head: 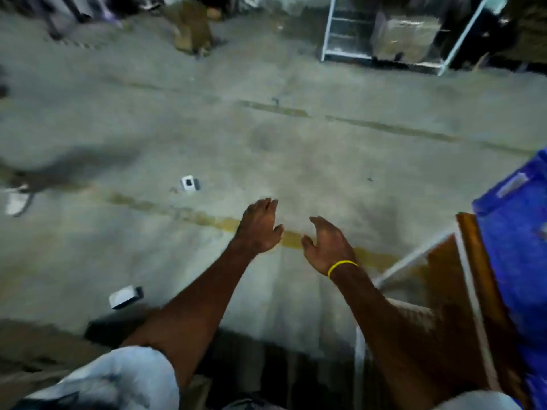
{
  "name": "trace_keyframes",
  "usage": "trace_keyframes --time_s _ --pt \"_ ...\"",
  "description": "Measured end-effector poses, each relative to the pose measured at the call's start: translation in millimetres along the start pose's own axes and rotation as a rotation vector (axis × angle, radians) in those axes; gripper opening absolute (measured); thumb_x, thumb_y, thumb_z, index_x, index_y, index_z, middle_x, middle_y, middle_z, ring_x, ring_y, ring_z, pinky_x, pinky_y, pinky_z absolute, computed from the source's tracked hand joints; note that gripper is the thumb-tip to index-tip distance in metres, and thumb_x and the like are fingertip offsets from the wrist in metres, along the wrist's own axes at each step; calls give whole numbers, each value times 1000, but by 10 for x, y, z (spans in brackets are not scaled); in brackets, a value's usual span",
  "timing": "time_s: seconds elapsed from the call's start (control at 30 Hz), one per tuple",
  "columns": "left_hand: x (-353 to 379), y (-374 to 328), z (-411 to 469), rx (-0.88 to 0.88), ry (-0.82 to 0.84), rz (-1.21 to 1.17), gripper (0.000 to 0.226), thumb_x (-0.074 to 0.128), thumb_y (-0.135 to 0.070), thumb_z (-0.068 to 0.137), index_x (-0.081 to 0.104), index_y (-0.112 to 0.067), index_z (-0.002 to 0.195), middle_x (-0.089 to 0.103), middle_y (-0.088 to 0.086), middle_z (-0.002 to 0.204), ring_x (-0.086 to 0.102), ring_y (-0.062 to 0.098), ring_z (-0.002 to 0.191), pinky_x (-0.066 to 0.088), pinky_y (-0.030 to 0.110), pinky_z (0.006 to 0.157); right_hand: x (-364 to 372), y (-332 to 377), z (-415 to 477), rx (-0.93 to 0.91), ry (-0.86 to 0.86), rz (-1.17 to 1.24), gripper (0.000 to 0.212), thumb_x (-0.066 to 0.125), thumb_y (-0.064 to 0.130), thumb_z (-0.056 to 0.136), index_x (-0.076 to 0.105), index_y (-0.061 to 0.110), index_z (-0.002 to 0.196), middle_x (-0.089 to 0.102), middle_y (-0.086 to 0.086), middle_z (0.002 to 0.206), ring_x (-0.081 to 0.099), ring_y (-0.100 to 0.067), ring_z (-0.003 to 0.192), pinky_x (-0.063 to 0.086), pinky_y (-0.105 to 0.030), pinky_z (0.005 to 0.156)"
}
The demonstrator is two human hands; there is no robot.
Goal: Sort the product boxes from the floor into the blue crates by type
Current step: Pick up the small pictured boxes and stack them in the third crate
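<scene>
The view is blurred by motion. My left hand (260,226) and my right hand (325,244) are stretched out over the concrete floor, fingers relaxed, holding nothing. A small white product box (189,183) lies on the floor beyond and left of my left hand. Another white box (125,296) lies nearer, at lower left. A third white box (16,202) sits at the far left edge. A blue crate (515,232) stands at the right edge on a wooden surface.
A wooden table or shelf with a white frame (470,279) is at the right beside my right arm. White metal shelving (384,34) with cardboard boxes stands at the back. A faded yellow line (207,220) crosses the floor.
</scene>
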State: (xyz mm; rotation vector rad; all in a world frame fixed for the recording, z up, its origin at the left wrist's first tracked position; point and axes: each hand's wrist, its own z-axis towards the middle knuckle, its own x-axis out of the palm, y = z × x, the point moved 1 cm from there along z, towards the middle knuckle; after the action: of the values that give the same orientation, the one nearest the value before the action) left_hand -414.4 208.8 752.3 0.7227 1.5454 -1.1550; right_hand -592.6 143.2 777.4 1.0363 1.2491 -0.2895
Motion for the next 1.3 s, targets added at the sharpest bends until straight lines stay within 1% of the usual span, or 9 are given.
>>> trace_keyframes --time_s 0.1,0.23,0.4,0.6,0.67,0.9,1.0,1.17,1.3 --pt "125 583 -172 -142 71 32 79 59 -38 91 27 -4 154 30 17 158 28 31 146 23 39 119 434 199 272 -7 100 -16 52 58 32 90 50 11 137 56 -13 138 52 -34 126 43 -42 105" --pt "250 1286 -344 -353 142 -34 82 60 -39 90 23 -6 155 29 17 159 28 30 146 22 40 119 986 485 743 -69 255 -50 51 59 34 89 52 11 134 60 -17 130 56 -39 119 47 -46 100" --pt "309 2056 -348 -575 147 -116 82 62 -37 90 23 -5 155 30 17 159 29 30 146 25 42 119 1526 855 1473 -149 403 -111 51 57 38 90 51 13 134 58 -15 133 54 -36 123 47 -47 100" --pt "361 2895 -357 -847 125 -195 84 62 -36 91 21 -3 156 31 17 158 31 31 145 28 38 118 2174 1423 2264 -320 519 -182 56 54 35 94 43 11 143 46 -13 147 41 -32 136 34 -38 111" --pt "412 3170 -375 -944 109 -248 84 63 -37 90 22 -4 155 32 17 158 33 31 145 29 38 118 2440 1653 2516 -411 578 -198 56 54 36 94 44 11 143 46 -12 148 40 -30 137 33 -36 110" --pt "526 3901 -510 -1229 95 -360 83 64 -37 91 23 -3 155 37 19 155 39 35 140 32 38 113 3280 2556 3116 -590 767 -219 58 53 35 95 39 14 148 38 -7 154 33 -25 142 29 -34 114" --pt "611 4303 -450 -1300 92 -407 82 64 -36 92 23 -3 155 36 17 156 38 34 141 32 37 114 3654 2856 3439 -620 793 -229 58 53 35 96 39 14 148 38 -7 154 32 -24 143 28 -33 115" --pt "867 5223 -293 -1426 90 -497 83 65 -36 91 22 -4 155 36 17 156 39 35 140 36 42 113 4250 3215 4258 -529 747 -263 54 57 32 92 45 14 141 48 -9 142 44 -30 131 40 -40 106" --pt "1240 6038 -55 -1463 99 -522 85 68 -34 89 23 -2 154 42 21 150 44 38 135 40 42 109 4957 3272 5113 -444 686 -243 52 61 27 89 51 10 136 50 -12 138 47 -32 127 42 -42 103"
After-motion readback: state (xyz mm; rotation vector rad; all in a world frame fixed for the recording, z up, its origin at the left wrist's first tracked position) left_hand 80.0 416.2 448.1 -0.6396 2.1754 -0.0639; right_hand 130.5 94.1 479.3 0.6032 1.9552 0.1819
